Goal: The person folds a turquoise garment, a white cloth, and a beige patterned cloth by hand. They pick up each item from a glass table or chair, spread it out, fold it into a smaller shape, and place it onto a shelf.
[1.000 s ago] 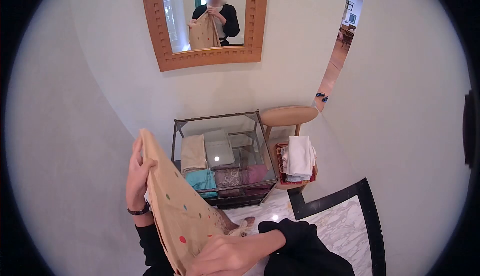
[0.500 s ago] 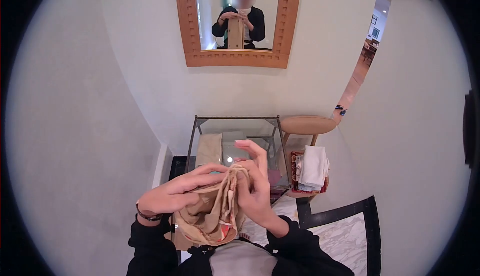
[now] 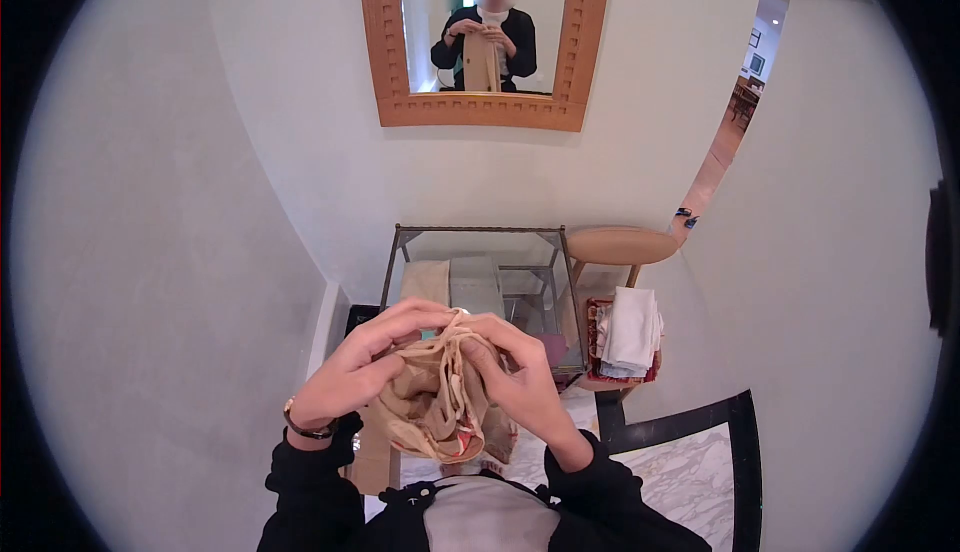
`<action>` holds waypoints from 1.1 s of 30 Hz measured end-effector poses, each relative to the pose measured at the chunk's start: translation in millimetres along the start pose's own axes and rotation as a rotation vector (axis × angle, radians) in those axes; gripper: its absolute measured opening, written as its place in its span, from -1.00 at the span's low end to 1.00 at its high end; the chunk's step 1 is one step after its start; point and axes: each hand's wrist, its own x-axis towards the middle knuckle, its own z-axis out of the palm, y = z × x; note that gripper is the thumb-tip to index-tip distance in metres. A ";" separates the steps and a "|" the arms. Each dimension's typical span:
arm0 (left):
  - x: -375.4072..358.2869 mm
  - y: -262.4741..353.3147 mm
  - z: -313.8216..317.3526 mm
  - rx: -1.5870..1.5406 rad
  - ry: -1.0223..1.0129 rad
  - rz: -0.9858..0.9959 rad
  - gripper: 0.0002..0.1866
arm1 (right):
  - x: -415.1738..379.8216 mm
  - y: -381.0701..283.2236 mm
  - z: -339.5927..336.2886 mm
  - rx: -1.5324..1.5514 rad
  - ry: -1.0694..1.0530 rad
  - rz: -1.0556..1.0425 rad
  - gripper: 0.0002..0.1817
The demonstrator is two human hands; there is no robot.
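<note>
A tan cloth with red and white patches hangs in loose folds in front of my chest. My left hand grips its upper edge from the left, fingers bent over the top. From the right, my right hand pinches the gathered edge, its thumb pressed on the folds. The fingertips of both hands nearly meet at the top of the cloth. Below and behind it, the lower part of the fabric is partly hidden.
A glass-topped metal table stands ahead, with a folded beige cloth on it. On the right is a wooden chair holding folded white cloths. A wood-framed mirror hangs on the wall.
The raised fingers of my right hand have come down onto the cloth's edge. Both hands and the cloth are slightly higher, and the view has shifted a little.
</note>
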 end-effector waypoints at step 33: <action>-10.1 31.7 -6.3 0.348 -0.084 0.465 -0.93 | 26.0 6.5 -65.9 0.047 0.443 -0.092 -0.80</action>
